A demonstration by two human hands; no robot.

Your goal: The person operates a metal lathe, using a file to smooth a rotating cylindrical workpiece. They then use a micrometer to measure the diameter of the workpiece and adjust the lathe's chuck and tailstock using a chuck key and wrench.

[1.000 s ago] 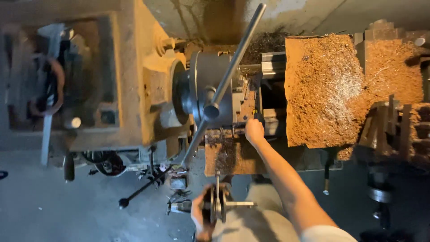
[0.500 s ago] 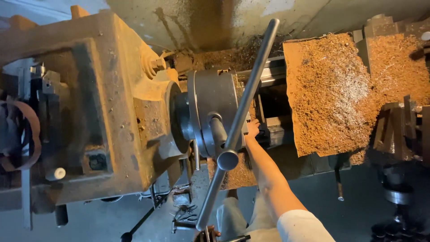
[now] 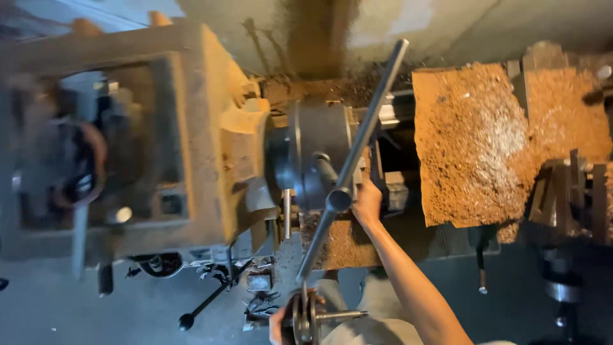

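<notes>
Right hand (image 3: pixel 367 201) reaches beside the lathe chuck (image 3: pixel 313 160) — grip unclear — left hand (image 3: pixel 281 322) closed on a handwheel (image 3: pixel 303 316)

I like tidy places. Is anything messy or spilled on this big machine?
Yes. Thick brown shavings are heaped over the machine's bed right of the round chuck. More lie beneath the chuck by the right hand.

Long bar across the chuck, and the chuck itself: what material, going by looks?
Long bar: likely steel, smooth and bare grey; light glints along its round length. Chuck: likely steel or cast iron, dark grey and dull, with machined rings around it. The right hand rests beside it; the left hand is at a small handwheel.
</notes>
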